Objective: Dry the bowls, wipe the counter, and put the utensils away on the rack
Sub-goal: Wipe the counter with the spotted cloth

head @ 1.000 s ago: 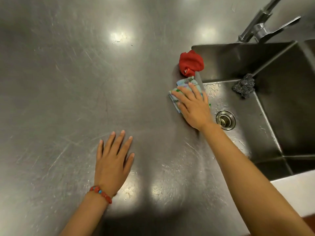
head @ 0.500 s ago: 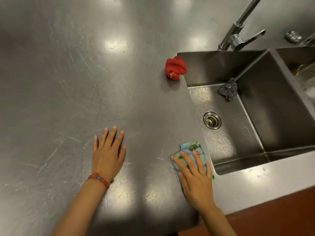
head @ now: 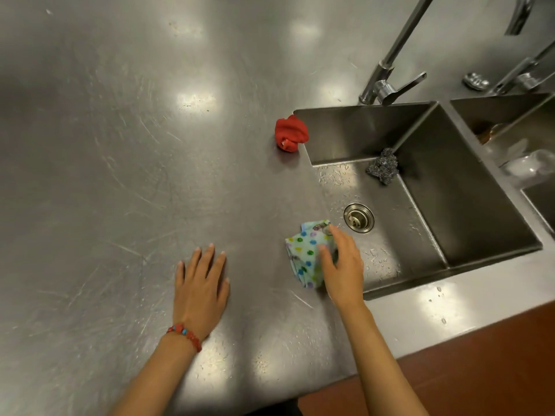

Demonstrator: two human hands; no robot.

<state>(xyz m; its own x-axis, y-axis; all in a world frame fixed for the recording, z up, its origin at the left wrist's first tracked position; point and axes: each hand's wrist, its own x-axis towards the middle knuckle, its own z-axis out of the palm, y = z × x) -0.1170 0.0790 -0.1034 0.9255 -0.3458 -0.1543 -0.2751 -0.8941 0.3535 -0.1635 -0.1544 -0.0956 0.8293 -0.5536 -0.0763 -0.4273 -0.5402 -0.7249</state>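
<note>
A light blue cloth with coloured dots (head: 306, 256) sits bunched at the left rim of the sink (head: 339, 190), on the steel counter (head: 120, 175). My right hand (head: 342, 265) grips it, thumb and fingers curled round its right side. My left hand (head: 201, 286) lies flat on the counter, fingers straight and spread, a red bead bracelet on the wrist. No bowls, utensils or rack are in view.
A crumpled red rag (head: 291, 133) lies at the sink's back left corner. A steel wool scrubber (head: 383, 166) and a drain (head: 359, 217) are inside the wet sink. A faucet (head: 387, 82) stands behind it. A second basin (head: 516, 145) lies to the right.
My right hand swept the cloth from beside the red rag toward the front edge, then shifted back up a little and now grips it bunched instead of pressing it flat. The left hand stayed put.
</note>
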